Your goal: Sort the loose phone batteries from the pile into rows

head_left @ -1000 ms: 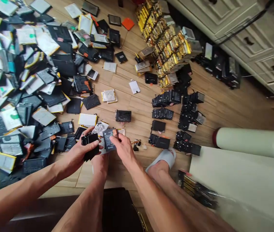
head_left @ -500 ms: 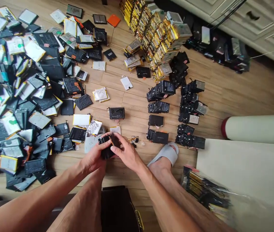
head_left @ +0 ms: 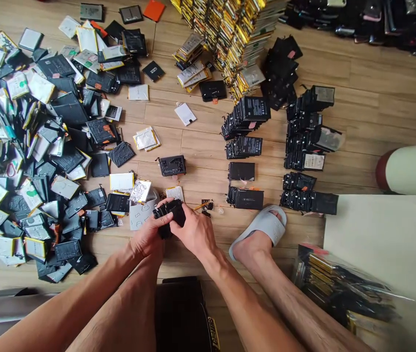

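A stack of black flat phone batteries (head_left: 169, 211) is gripped in my left hand (head_left: 149, 234), its thumb across the near side and fingers around the far edge. My right hand (head_left: 196, 232) closes on the right side of that stack, thumb pressed against it and the other fingers partly hidden. Just beyond the right fingers, a thin orange-brown strip (head_left: 198, 206) reaches toward small black scraps (head_left: 207, 207) on the floor. Whether the fingers touch the strip I cannot tell. Behind the hands lies a silvery battery (head_left: 174, 193), and farther off a black battery block (head_left: 172, 165).
A large heap of loose batteries (head_left: 46, 146) spreads at left. Black battery stacks (head_left: 246, 199) stand in rows at right, below tall yellow-edged stacks (head_left: 230, 34). My sandalled foot (head_left: 261, 234) is near them. A plastic bag of batteries (head_left: 340, 283) lies at lower right.
The view has shifted, with the right-hand stacks appearing larger. My right hand has moved off the thin strip it pinched over the stack; an orange-brown strip now shows beyond its fingers.
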Demonstrator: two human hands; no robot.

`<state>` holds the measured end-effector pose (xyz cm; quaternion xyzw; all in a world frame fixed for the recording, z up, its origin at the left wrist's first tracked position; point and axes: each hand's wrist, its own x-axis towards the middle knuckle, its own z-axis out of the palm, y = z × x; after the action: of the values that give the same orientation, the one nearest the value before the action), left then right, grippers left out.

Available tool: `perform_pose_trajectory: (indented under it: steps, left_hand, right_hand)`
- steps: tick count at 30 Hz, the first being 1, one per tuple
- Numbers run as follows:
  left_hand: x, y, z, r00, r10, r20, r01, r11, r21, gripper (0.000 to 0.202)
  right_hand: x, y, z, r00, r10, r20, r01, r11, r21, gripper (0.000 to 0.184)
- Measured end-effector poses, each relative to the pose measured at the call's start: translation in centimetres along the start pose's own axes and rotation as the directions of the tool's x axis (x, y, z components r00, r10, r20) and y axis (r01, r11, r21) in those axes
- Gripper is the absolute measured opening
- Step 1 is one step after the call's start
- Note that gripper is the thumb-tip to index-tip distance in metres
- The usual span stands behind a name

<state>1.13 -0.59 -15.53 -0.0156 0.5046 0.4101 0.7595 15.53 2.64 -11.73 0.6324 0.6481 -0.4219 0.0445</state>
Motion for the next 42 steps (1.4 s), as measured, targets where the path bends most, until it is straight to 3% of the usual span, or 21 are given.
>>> perform_pose_trajectory:
  steps: [6, 10, 15, 19, 21, 24, 26, 29, 31, 33, 36, 39, 42]
  left_hand:
    - [0.1, -0.8, -0.7, 0.999, 0.02, 0.043, -0.023, 0.998, 0.066, 0.054]
    - [0.3, -1.4, -1.1, 1.0, 0.024, -0.016, -0.022, 0.995, 0.095, 0.058]
    - [0.0, -1.3, -1.1, 0.996, -0.013, -0.091, 0.023, 0.994, 0.108, 0.059]
    - [-0.6, -0.7, -0.7, 0.996, -0.052, -0.067, 0.055, 0.997, 0.048, 0.057]
    - [-0.8, -0.4, -0.5, 0.997, -0.062, -0.036, 0.062, 0.998, 0.022, 0.055]
    - [-0.9, -0.1, -0.3, 0.998, -0.056, 0.0, 0.056, 0.998, -0.001, 0.054]
    - [-0.9, 0.1, -0.4, 0.998, -0.056, 0.009, 0.056, 0.998, -0.016, 0.056]
    - [-0.8, 0.5, -0.6, 0.998, -0.051, 0.032, 0.052, 0.998, -0.019, 0.058]
    - [-0.7, 0.7, -0.7, 0.998, -0.042, 0.048, 0.042, 0.999, -0.002, 0.058]
    - [-0.6, 0.7, -0.6, 0.998, -0.03, 0.05, 0.029, 0.999, 0.022, 0.058]
    - [-0.5, 0.5, -0.4, 0.999, -0.018, 0.048, 0.015, 0.998, 0.058, 0.057]
    - [-0.6, 0.1, 0.0, 0.997, -0.031, 0.065, 0.027, 0.998, 0.061, 0.054]
    - [-0.9, -0.2, 0.7, 0.994, -0.08, 0.073, 0.075, 0.995, 0.063, 0.053]
  right_hand:
    - [-0.6, 1.9, 2.1, 0.993, -0.117, -0.031, 0.117, 0.993, 0.03, 0.05]
    - [-1.1, 2.4, 4.2, 0.976, -0.189, -0.106, 0.191, 0.982, 0.01, 0.041]
    - [-0.3, 2.7, 5.1, 0.989, -0.105, -0.108, 0.107, 0.994, 0.01, 0.029]
    - [0.8, 4.7, 3.6, 0.997, 0.041, -0.06, -0.025, 0.969, 0.245, 0.017]
    - [1.3, 6.0, 2.7, 0.997, 0.073, -0.018, -0.054, 0.863, 0.503, 0.016]
    - [1.7, 7.4, 1.8, 0.991, 0.112, 0.07, -0.122, 0.581, 0.805, 0.028]
    - [1.6, 7.7, 1.6, 0.983, 0.153, 0.105, -0.164, 0.456, 0.875, 0.038]
    - [1.1, 7.6, 1.5, 0.982, 0.14, 0.126, -0.169, 0.357, 0.919, 0.045]
    - [0.6, 7.4, 1.6, 0.988, 0.06, 0.139, -0.152, 0.366, 0.918, 0.044]
    - [0.2, 7.0, 1.8, 0.993, -0.009, 0.122, -0.102, 0.477, 0.873, 0.04]
    - [-0.3, 6.5, 2.4, 0.998, -0.01, 0.057, -0.037, 0.646, 0.762, 0.036]
    - [-1.0, 6.1, 2.5, 0.998, 0.026, 0.059, -0.062, 0.639, 0.767, 0.036]
    - [-1.5, 6.4, 0.9, 0.997, 0.007, 0.083, -0.067, 0.652, 0.755, 0.034]
